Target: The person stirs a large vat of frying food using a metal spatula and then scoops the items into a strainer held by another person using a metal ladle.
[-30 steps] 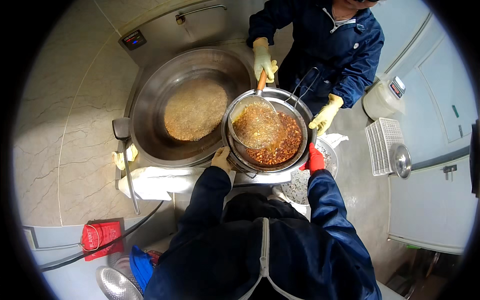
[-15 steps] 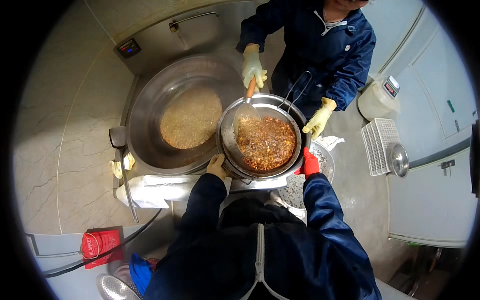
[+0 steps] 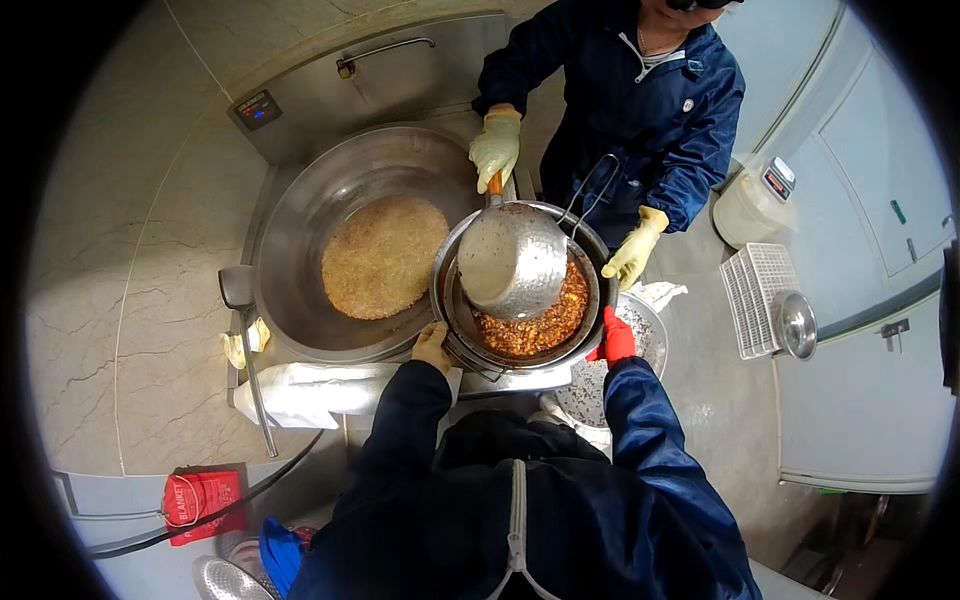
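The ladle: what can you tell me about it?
The ladle has a silvery, rounded, metal-looking bowl with a mottled sheen and an orange-brown, wooden-looking handle. A co-worker's yellow-gloved hand holds it. The bowl is tipped over, outside facing up, above reddish-brown food; whether it touches anything there is unclear.

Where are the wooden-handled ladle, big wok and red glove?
Wooden-handled ladle (image 3: 514, 262), head view: underside of its bowl.
Big wok (image 3: 290, 250), head view: bare inner left wall.
Red glove (image 3: 620, 337), head view: its back.

My left grip and red-gloved right grip were curled well apart, my blue-sleeved forearms both reaching forward.
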A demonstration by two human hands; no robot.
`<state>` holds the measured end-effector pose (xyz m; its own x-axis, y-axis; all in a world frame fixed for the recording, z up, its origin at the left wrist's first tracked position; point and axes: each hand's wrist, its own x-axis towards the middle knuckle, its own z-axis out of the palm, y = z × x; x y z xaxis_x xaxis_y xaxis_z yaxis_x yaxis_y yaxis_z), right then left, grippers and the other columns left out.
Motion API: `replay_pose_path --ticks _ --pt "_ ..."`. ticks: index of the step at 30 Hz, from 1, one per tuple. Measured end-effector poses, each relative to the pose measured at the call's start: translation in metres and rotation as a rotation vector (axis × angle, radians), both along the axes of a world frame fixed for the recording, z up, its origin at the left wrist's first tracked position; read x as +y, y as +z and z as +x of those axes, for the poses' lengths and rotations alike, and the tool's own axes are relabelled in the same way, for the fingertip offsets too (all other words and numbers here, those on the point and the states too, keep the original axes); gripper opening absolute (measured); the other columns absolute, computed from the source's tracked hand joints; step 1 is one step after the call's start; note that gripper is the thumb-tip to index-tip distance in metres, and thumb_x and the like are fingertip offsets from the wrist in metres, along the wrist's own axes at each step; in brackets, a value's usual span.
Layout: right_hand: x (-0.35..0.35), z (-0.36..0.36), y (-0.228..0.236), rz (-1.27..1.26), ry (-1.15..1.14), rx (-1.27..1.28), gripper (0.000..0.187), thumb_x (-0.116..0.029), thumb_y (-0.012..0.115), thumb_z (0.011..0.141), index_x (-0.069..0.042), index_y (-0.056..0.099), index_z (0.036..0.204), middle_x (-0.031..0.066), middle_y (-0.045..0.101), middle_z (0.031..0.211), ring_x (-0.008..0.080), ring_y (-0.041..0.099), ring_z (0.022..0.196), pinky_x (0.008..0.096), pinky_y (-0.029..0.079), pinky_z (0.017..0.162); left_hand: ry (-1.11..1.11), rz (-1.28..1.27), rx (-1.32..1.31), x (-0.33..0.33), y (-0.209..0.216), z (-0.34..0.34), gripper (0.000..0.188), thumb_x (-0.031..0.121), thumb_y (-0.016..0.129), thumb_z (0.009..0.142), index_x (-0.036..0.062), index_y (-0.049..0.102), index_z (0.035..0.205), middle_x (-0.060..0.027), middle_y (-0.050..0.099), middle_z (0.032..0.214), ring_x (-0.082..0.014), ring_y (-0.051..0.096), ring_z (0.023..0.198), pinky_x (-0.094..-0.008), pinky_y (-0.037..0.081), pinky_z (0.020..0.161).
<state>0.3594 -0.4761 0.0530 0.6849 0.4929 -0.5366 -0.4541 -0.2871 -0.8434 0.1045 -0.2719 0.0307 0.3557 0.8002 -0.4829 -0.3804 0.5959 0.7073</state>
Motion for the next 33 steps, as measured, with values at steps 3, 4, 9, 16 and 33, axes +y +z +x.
replay_pose_path --ticks 3,4,9,16,33 --pt "-0.001 0.000 -0.001 0.014 0.011 -0.026 0.049 -0.048 0.039 0.085 -0.002 0.056 0.089 0.0105 0.057 0.063 0.0218 0.051 0.037 0.0310 0.045 0.034 -0.023 -0.016 -0.010 0.001 0.001 -0.001 0.014 0.010 0.056 0.081 0.0055 0.050 0.093 -0.0080 0.056 0.085 -0.0194 0.057 0.075 -0.0360 0.051 0.065" --pt "0.000 0.000 -0.001 0.006 0.004 -0.013 0.049 -0.048 0.039 0.085 -0.002 0.056 0.088 0.0104 0.057 0.063 0.0217 0.051 0.037 0.0309 0.045 0.034 -0.038 -0.028 -0.022 0.001 0.004 -0.002 0.014 0.011 0.056 0.081 0.0058 0.050 0.093 -0.0080 0.056 0.085 -0.0193 0.057 0.074 -0.0363 0.051 0.064" --pt "0.000 0.000 -0.001 0.013 0.005 0.002 0.049 -0.049 0.039 0.085 -0.004 0.057 0.087 0.0092 0.058 0.061 0.0208 0.051 0.038 0.0300 0.045 0.033 -0.051 -0.008 0.067 0.001 0.004 -0.001 0.012 0.011 0.057 0.081 0.0071 0.050 0.089 -0.0052 0.055 0.081 -0.0175 0.056 0.072 -0.0362 0.051 0.063" --pt "0.000 0.003 -0.009 -0.002 0.005 -0.001 0.048 -0.049 0.040 0.084 -0.005 0.057 0.088 0.0083 0.058 0.062 0.0200 0.052 0.039 0.0298 0.045 0.034 -0.014 -0.007 0.044 0.002 -0.002 -0.002 0.008 0.010 0.057 0.081 0.0109 0.051 0.085 -0.0019 0.055 0.078 -0.0151 0.056 0.071 -0.0325 0.051 0.062" --pt "-0.003 0.000 -0.002 0.020 0.035 -0.040 0.045 -0.047 0.044 0.083 -0.005 0.057 0.095 0.0086 0.060 0.073 0.0217 0.057 0.050 0.0334 0.049 0.037 -0.097 -0.047 -0.024 0.003 -0.004 -0.005 0.008 0.015 0.055 0.083 0.0086 0.053 0.078 -0.0003 0.055 0.071 -0.0118 0.054 0.059 -0.0278 0.047 0.050"
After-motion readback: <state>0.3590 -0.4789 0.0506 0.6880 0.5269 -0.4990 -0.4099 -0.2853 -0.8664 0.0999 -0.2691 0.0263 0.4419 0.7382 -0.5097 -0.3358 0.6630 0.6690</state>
